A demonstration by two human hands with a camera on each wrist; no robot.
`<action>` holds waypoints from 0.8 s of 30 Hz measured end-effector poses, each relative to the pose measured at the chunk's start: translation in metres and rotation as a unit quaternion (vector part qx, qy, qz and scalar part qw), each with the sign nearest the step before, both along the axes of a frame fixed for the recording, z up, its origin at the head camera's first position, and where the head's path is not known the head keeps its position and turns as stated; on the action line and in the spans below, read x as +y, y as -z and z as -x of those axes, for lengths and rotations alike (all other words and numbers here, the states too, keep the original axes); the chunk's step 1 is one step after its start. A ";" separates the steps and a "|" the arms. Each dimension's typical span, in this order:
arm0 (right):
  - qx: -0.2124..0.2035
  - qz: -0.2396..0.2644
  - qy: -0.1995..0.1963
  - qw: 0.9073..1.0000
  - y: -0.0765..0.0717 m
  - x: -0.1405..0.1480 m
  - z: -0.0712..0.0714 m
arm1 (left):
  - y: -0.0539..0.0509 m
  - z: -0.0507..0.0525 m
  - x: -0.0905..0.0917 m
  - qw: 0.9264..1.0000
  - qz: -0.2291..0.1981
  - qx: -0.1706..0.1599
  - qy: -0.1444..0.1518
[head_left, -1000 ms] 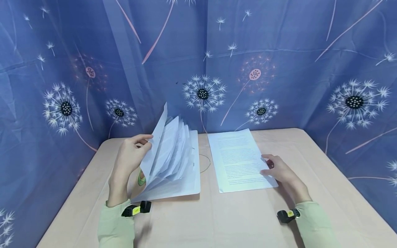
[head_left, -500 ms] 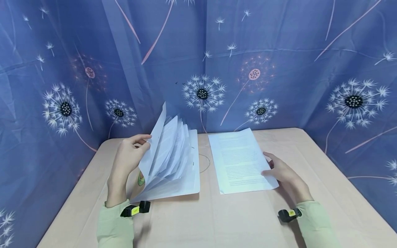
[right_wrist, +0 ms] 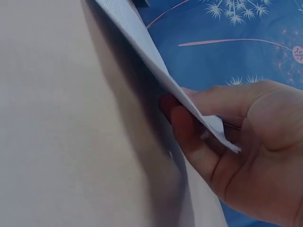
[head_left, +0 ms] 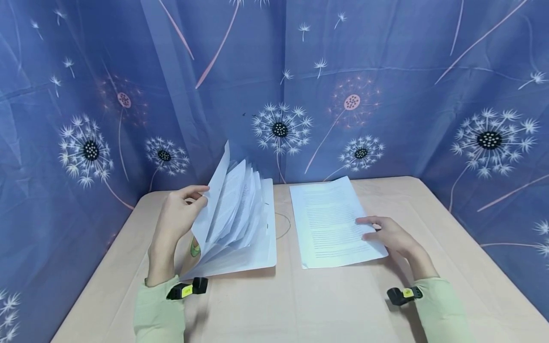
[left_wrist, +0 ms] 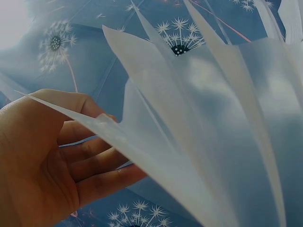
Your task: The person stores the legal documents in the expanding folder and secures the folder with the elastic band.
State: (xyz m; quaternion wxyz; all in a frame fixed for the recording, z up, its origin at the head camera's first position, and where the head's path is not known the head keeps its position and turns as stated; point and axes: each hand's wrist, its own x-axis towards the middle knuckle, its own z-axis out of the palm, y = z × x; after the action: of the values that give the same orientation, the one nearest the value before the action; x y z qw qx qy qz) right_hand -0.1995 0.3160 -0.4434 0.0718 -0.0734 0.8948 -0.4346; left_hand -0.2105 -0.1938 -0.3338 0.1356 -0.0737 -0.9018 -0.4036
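Note:
On the left of the table a white display book (head_left: 261,252) stands fanned open, with printed sheets in its clear pockets. My left hand (head_left: 177,214) pinches the raised cover and holds it upright. In the left wrist view, the translucent pages (left_wrist: 189,118) fan out to the right of the hand (left_wrist: 52,161). To the right of the book lie printed sheets of paper (head_left: 330,224). My right hand (head_left: 396,238) grips their right edge. In the right wrist view, the paper (right_wrist: 147,52) runs between thumb and fingers (right_wrist: 187,127), its edge lifted off the table.
A pale cloth covers the table (head_left: 291,305). Between book and paper, a thin curved line (head_left: 283,226) shows on the cloth. A blue curtain (head_left: 240,62) with dandelions closes off the back and sides. A green patch (head_left: 195,248) shows beside the book's spine.
My right hand has shifted its fingers onto the paper's right edge and gripped it. The paper has slid slightly to the right. The left hand and the book have hardly moved.

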 end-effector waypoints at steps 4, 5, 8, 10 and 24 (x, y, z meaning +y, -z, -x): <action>0.020 -0.018 0.010 1.000 -0.005 0.002 -0.002 | 0.000 0.000 0.000 1.000 -0.001 -0.001 0.000; 0.023 -0.024 0.013 0.999 -0.006 0.003 -0.002 | 0.000 0.000 0.000 1.000 -0.001 -0.001 0.000; 0.043 -0.036 0.013 0.998 -0.011 0.005 -0.004 | 0.001 0.000 0.000 1.000 -0.002 -0.002 -0.001; 0.057 -0.042 0.018 0.997 -0.015 0.006 -0.005 | 0.001 0.000 0.000 1.000 -0.003 -0.003 -0.002; 0.059 0.040 0.034 0.997 -0.037 0.005 -0.011 | 0.000 0.000 0.000 1.000 -0.003 -0.002 -0.003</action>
State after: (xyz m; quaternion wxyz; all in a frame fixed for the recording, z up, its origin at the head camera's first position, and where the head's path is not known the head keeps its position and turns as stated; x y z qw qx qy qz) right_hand -0.1880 0.3209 -0.4062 0.0015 -0.0714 0.8813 -0.4671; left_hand -0.2107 -0.1941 -0.3341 0.1347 -0.0700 -0.9010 -0.4063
